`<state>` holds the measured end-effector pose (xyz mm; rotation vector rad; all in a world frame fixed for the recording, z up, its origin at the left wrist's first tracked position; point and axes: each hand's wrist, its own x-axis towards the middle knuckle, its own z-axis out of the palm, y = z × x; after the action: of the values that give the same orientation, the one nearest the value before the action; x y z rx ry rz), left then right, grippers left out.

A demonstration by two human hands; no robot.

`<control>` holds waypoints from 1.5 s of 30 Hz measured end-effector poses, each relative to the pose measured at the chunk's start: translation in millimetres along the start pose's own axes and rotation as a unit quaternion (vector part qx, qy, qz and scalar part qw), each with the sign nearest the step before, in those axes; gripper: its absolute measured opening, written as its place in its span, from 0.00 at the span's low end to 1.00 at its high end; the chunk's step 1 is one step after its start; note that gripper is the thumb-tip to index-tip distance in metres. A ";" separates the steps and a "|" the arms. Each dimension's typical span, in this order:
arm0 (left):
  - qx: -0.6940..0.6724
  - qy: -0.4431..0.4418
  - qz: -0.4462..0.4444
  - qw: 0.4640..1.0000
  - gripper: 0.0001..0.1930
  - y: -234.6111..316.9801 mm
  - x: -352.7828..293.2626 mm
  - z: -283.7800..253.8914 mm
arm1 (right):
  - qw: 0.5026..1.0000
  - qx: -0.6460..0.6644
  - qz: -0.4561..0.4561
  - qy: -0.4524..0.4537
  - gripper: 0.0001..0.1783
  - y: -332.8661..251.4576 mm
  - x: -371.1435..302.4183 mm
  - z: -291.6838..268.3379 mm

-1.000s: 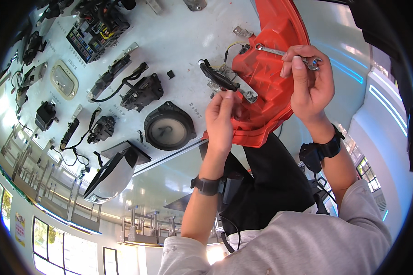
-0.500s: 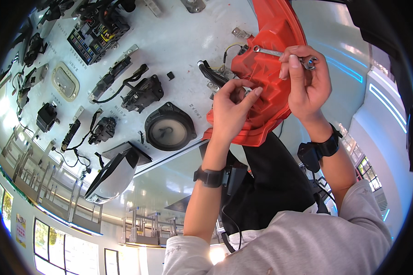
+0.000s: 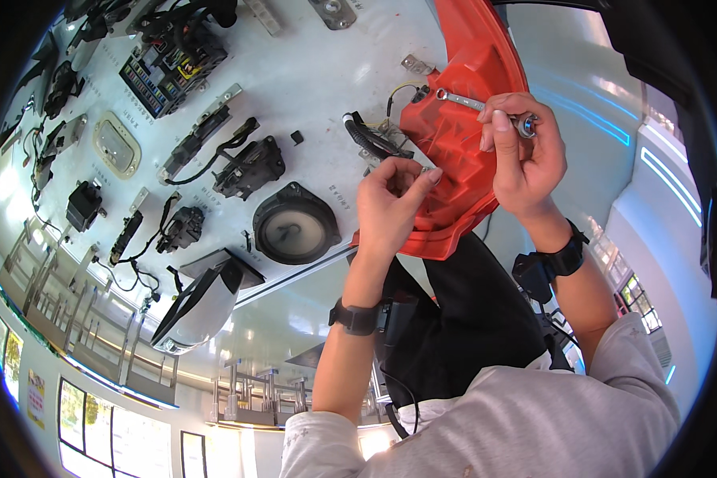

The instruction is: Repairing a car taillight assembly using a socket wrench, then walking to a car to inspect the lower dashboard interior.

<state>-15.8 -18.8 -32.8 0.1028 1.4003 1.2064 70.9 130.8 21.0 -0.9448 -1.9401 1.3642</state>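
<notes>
My right hand [image 3: 528, 155] is closed around a silver wrench [image 3: 464, 101]. Its ring end points left, above the large red plastic tail light housing [image 3: 486, 68]; a shiny metal end shows beside my fingers. My left hand [image 3: 389, 203] is closed, with thumb and forefinger pinched near the housing's left edge. A tiny metallic bit appears at the fingertips, too small to name. Black corrugated cable [image 3: 362, 135] and a metal bracket [image 3: 413, 64] lie left of the housing, on the white board [image 3: 319, 103].
A round speaker [image 3: 293, 227], a black latch unit [image 3: 251, 166], a fuse box [image 3: 163, 72] and an oval lamp [image 3: 116, 143] sit on the board to the left. A wing mirror [image 3: 199, 311] hangs at its near edge. Metal-framed stools [image 3: 267, 394] stand farther off.
My left hand has drawn a little to the left and down from the housing. My right hand, with the wrench, has shifted slightly left and down.
</notes>
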 end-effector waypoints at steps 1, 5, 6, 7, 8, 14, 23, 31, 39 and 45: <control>0.027 0.011 -0.008 1.000 0.10 0.8 1.9 1.5 | 1.000 -0.001 -0.003 -0.008 0.05 0.6 0.1 -0.3; 0.165 0.029 -0.014 0.986 0.10 22.1 15.0 19.9 | 1.000 -0.017 -0.002 -0.011 0.05 2.0 -0.1 -2.0; 0.172 0.020 -0.021 0.985 0.10 24.5 18.7 21.8 | 1.000 -0.017 -0.002 -0.011 0.05 2.0 -0.1 -1.9; 0.179 0.010 -0.028 0.983 0.10 25.9 20.5 22.8 | 1.000 -0.014 -0.001 -0.011 0.05 1.9 0.0 -1.6; 0.180 0.009 -0.028 0.983 0.10 25.4 20.4 22.6 | 1.000 -0.012 -0.001 -0.010 0.05 2.1 -0.2 -1.6; 0.175 0.011 0.052 0.983 0.09 15.5 0.9 13.4 | 1.000 -0.025 -0.006 -0.009 0.05 0.8 1.3 -3.6; 0.188 0.023 -0.039 0.981 0.10 31.6 12.1 12.3 | 0.999 -0.034 0.004 -0.012 0.04 3.1 -0.2 -5.0; 0.231 0.054 0.019 0.971 0.15 24.3 25.2 24.2 | 0.999 -0.035 -0.007 -0.010 0.04 1.1 1.9 -1.7; 0.124 0.009 0.086 0.988 0.10 21.3 -2.1 8.4 | 0.999 -0.038 -0.004 -0.014 0.03 -0.5 1.4 -6.3; 0.232 0.033 0.013 0.972 0.09 35.0 8.0 17.5 | 0.999 -0.031 0.005 -0.027 0.04 0.3 0.8 -5.6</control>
<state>-24.5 12.7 -9.7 0.4107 1.7236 0.8899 74.9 134.5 22.5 -0.9580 -2.0322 1.3555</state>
